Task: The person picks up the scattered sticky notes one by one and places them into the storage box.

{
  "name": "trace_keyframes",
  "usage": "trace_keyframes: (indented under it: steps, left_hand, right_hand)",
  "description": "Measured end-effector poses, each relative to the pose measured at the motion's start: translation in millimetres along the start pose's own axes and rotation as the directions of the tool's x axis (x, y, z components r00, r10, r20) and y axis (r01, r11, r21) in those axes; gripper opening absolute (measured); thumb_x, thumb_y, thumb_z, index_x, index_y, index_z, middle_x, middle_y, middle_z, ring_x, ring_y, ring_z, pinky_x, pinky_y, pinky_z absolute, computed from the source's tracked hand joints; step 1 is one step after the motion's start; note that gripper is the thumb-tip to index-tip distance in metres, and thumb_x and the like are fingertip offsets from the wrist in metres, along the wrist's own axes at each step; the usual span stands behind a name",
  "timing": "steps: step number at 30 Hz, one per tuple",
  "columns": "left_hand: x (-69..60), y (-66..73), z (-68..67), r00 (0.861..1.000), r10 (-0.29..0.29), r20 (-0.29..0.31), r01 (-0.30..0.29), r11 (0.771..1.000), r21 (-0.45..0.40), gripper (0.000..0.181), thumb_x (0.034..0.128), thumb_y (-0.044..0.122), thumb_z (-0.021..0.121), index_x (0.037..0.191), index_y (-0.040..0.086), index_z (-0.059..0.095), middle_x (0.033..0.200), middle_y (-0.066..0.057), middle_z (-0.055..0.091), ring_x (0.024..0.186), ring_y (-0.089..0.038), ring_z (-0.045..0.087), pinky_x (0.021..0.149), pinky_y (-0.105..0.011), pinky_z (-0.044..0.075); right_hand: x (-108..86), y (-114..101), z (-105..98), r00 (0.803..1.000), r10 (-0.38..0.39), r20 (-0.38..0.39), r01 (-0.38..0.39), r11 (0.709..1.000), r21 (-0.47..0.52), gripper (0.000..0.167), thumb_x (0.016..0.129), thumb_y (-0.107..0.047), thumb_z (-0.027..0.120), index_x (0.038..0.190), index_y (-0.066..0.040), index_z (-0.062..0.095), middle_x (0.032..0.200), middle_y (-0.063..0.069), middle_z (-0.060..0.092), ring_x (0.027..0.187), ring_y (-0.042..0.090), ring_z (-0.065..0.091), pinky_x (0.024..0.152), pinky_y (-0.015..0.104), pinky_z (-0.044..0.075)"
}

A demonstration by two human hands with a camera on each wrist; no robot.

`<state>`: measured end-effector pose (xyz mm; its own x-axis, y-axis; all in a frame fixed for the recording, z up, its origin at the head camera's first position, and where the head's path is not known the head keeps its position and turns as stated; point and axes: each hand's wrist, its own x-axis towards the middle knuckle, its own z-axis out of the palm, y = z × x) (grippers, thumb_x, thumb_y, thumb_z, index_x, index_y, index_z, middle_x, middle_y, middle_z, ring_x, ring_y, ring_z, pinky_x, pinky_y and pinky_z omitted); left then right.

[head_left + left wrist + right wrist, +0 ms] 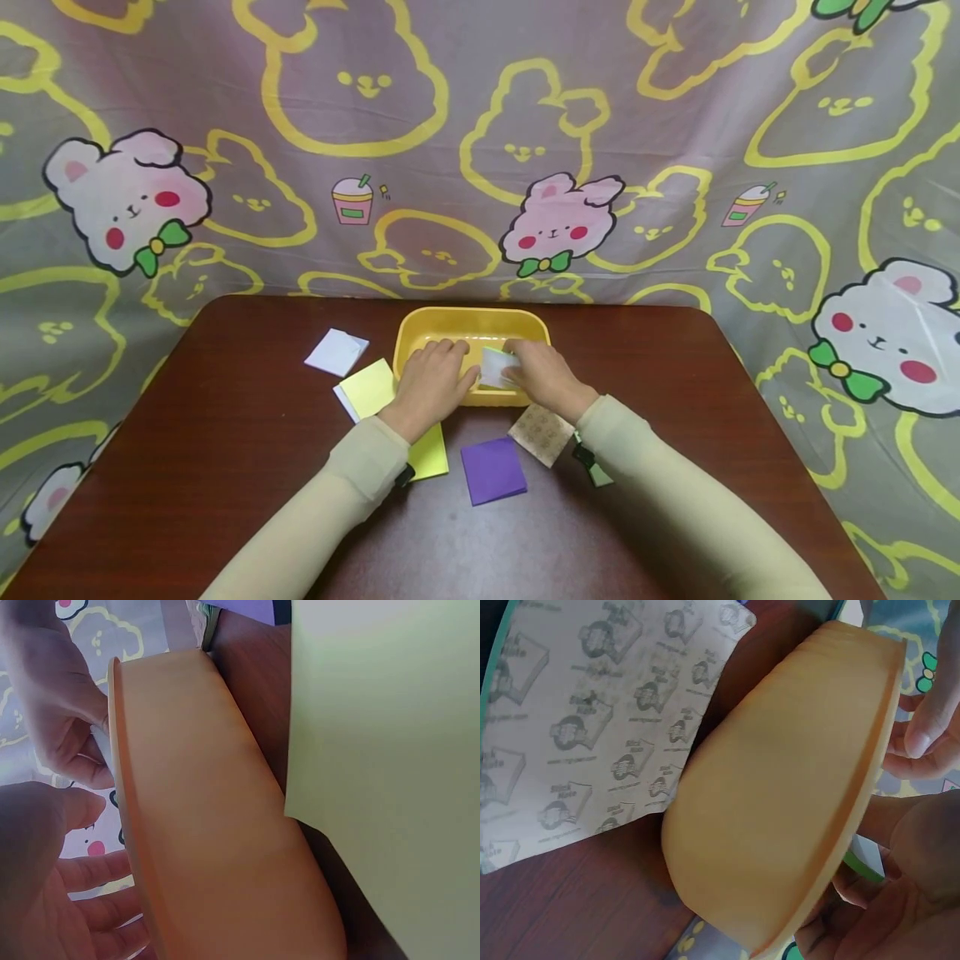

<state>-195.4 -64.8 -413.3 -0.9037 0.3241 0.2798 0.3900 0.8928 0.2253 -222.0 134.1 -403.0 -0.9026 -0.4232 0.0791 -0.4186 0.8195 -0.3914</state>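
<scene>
A yellow plastic bin stands toward the back of the table, and both hands reach over its front side. In my right hand I pinch a small white sticky-note pad with a green edge, over the bin's inside. My left hand reaches over the left part of the bin, its thumb and fingers spread and relaxed. It holds nothing visible. The right wrist view shows the pad's green edge between the fingers, past the bin's wall; the bin's floor is partly hidden by the hands.
Around the bin lie a white pad, a pale yellow pad on a white one, a bright yellow pad partly under the left arm, a purple pad, a print-backed pad and a green pad. A patterned curtain hangs behind.
</scene>
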Motion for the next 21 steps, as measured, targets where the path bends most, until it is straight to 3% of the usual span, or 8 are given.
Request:
trace_keyframes:
  steps: [11, 21]
  left_hand:
    - [1.2, -1.5, 2.3, 1.000, 0.008, -0.002, -0.008, 1.000, 0.013, 0.039, 0.0999, 0.039, 0.062, 0.121, 0.007, 0.066, 0.110, -0.012, 0.072, 0.100, -0.032, 0.068, 0.081, -0.046, 0.055]
    - [3.2, -0.3, 3.1, 1.000, 0.010, 0.006, -0.010, 1.000, 0.020, 0.039, 0.1002, 0.037, 0.061, 0.123, 0.006, 0.065, 0.112, -0.013, 0.072, 0.101, -0.032, 0.067, 0.082, -0.047, 0.055]
  right_hand:
    - [8.5, 7, 1, 0.997, 0.052, 0.062, -0.049, 0.998, -0.041, 0.024, 0.094, -0.016, 0.071, 0.115, -0.005, 0.068, 0.100, 0.008, 0.073, 0.082, 0.020, 0.065, 0.071, 0.040, 0.054]
    - [17.0, 8, 6, 0.998, 0.030, 0.049, -0.026, 0.996, -0.086, 0.014, 0.091, -0.011, 0.072, 0.104, -0.006, 0.069, 0.092, 0.007, 0.072, 0.078, 0.019, 0.062, 0.068, 0.038, 0.052]
